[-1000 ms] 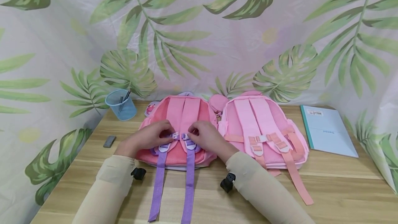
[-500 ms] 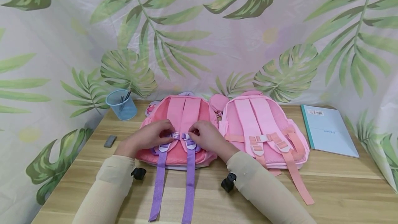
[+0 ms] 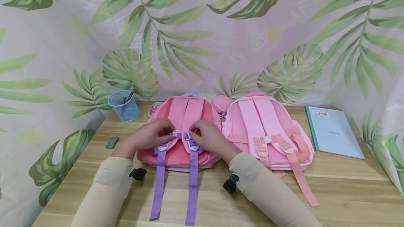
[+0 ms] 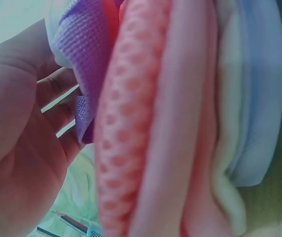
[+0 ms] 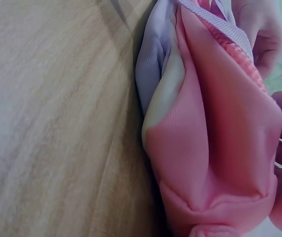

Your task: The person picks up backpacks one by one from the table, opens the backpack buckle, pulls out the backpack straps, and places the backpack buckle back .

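Upside-down "Gambol" [image 3: 338, 133] on blue notebook [image 3: 332, 123]

Support: light-brown wood-grain table [image 3: 214, 202]. Directly on it, left to right: dark-grey rectangular block [image 3: 112, 142]; light-blue tapered mesh cup [image 3: 128, 111]; coral-pink fabric backpack [image 3: 193, 111], back side up; pale-pink fabric backpack [image 3: 266, 122], same way up, just beside it; flat pale-blue rectangular notebook [image 3: 334, 134], teal-spined.

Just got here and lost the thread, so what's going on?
A person's left hand and right hand pinch the purple chest strap around its white buckle on the coral backpack, which lies straps-up on the table. Whether that buckle is joined, I can't tell. Neither hand holds the lighter pink backpack beside it, whose clip looks fastened.
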`<state>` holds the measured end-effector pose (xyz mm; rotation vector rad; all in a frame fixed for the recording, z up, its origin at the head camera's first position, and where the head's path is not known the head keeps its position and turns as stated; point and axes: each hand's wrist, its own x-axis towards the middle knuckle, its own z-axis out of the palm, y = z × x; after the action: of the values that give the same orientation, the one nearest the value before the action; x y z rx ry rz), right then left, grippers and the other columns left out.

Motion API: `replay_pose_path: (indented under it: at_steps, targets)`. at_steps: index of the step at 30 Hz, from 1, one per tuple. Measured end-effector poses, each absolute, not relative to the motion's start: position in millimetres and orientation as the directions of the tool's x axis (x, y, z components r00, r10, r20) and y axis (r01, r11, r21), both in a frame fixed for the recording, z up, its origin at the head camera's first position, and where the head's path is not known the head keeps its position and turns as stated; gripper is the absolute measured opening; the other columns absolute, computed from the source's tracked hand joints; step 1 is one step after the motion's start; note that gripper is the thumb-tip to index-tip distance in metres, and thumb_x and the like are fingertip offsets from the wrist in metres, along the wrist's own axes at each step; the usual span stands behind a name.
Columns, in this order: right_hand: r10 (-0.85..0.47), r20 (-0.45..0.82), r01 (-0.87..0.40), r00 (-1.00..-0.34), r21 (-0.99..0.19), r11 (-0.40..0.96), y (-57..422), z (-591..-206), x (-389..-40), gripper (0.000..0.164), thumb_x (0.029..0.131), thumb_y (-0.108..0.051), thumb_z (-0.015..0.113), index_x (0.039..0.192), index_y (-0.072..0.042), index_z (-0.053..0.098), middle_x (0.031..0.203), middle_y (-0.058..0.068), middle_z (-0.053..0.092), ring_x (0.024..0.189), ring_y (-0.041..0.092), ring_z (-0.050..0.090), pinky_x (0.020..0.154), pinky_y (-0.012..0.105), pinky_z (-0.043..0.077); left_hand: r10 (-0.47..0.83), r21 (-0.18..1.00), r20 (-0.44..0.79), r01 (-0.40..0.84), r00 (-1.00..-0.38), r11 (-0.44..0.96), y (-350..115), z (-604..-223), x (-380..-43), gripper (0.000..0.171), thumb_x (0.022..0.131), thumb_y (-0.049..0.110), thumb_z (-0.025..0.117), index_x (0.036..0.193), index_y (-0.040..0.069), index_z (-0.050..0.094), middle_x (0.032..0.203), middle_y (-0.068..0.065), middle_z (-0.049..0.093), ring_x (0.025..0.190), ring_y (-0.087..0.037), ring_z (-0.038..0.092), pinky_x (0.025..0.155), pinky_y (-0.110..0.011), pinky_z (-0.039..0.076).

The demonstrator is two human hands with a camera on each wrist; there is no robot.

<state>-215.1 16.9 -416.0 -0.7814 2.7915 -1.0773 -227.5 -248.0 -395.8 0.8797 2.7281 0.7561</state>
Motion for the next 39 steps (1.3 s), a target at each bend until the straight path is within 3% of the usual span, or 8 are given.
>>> replay_pose_path:
  at_steps: [5, 15, 20, 29, 39]
  targets:
    - [-0.483, 0.157, -0.461, -0.861, -0.642, 0.613, 14, -414, -215, 0.023, 0.104, -0.019, 0.070, 0.121, -0.005, 0.076, 0.114, 0.010, 0.075, 0.104, 0.023, 0.066, 0.098, 0.040, 0.057, 0.581, 0.519, 0.012, 0.502, -0.814, 0.692, -251, -392, -227, 0.018, 0.099, 0.016, 0.079, 0.116, 0.014, 0.074, 0.113, 0.000, 0.072, 0.104, -0.019, 0.064, 0.098, -0.046, 0.058]
    - [-0.500, 0.135, -0.458, -0.856, -0.646, 0.610, 5, -414, -217, 0.029, 0.104, -0.027, 0.072, 0.126, -0.008, 0.075, 0.122, 0.008, 0.074, 0.115, 0.025, 0.066, 0.102, 0.041, 0.056, 0.583, 0.579, 0.056, 0.502, -0.811, 0.643, -259, -385, -226, 0.016, 0.101, 0.011, 0.076, 0.116, 0.012, 0.071, 0.107, 0.000, 0.069, 0.097, -0.017, 0.062, 0.087, -0.034, 0.057]
    - [-0.511, 0.121, -0.460, -0.851, -0.642, 0.613, 0, -414, -220, 0.030, 0.103, -0.028, 0.074, 0.126, -0.008, 0.075, 0.122, 0.008, 0.074, 0.118, 0.025, 0.065, 0.107, 0.042, 0.053, 0.587, 0.569, 0.069, 0.515, -0.807, 0.641, -261, -383, -228, 0.015, 0.100, 0.012, 0.077, 0.114, 0.015, 0.072, 0.105, 0.003, 0.069, 0.097, -0.017, 0.061, 0.087, -0.035, 0.057]
    - [-0.520, 0.135, -0.496, -0.843, -0.571, 0.655, -12, -411, -224, 0.030, 0.099, -0.032, 0.079, 0.119, -0.010, 0.080, 0.107, 0.005, 0.073, 0.106, 0.023, 0.061, 0.101, 0.039, 0.048, 0.582, 0.550, 0.103, 0.534, -0.807, 0.643, -263, -378, -230, 0.014, 0.100, 0.015, 0.079, 0.113, 0.016, 0.074, 0.103, 0.003, 0.069, 0.098, -0.017, 0.061, 0.087, -0.035, 0.056]
    - [-0.484, 0.069, -0.447, -0.872, -0.515, 0.732, -23, -409, -229, 0.035, 0.098, -0.036, 0.081, 0.125, -0.014, 0.081, 0.106, 0.002, 0.072, 0.102, 0.020, 0.059, 0.098, 0.037, 0.045, 0.571, 0.574, 0.126, 0.529, -0.811, 0.625, -266, -376, -231, 0.015, 0.099, 0.013, 0.079, 0.113, 0.019, 0.074, 0.103, 0.004, 0.069, 0.099, -0.017, 0.061, 0.086, -0.034, 0.054]
